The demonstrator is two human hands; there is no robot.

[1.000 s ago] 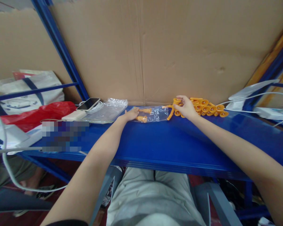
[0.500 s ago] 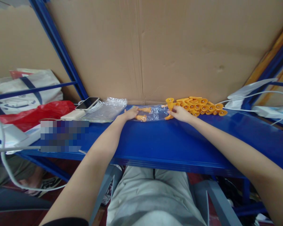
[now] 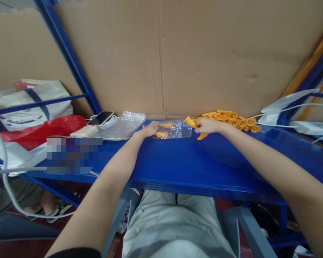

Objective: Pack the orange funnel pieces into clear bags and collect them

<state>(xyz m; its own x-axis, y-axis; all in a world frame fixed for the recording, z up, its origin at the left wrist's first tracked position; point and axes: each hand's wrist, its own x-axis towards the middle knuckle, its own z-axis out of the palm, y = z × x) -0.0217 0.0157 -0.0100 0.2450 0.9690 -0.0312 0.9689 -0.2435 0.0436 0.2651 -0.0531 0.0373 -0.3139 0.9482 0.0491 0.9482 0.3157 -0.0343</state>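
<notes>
Blue metal bench (image 3: 177, 161) against a cardboard wall (image 3: 204, 53), and I'm working along its back edge. My left hand (image 3: 148, 130) lies flat, pinning the clear bag (image 3: 174, 129), two orange pieces (image 3: 163, 130) already inside. My right hand (image 3: 207, 125) is closed on an orange piece (image 3: 190, 122) at the bag's mouth; the orange pile (image 3: 234, 120) behind, toward the right end, looks unpacked.

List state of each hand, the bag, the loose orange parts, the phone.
left hand: flat, pressing the clear bag down.
right hand: closed around orange parts, just right of the bag.
clear bag: lying flat on the blue shelf, two orange parts inside.
orange parts pile: loose, heaped by the cardboard.
phone: lying flat, screen dark, white cable beside it.
</notes>
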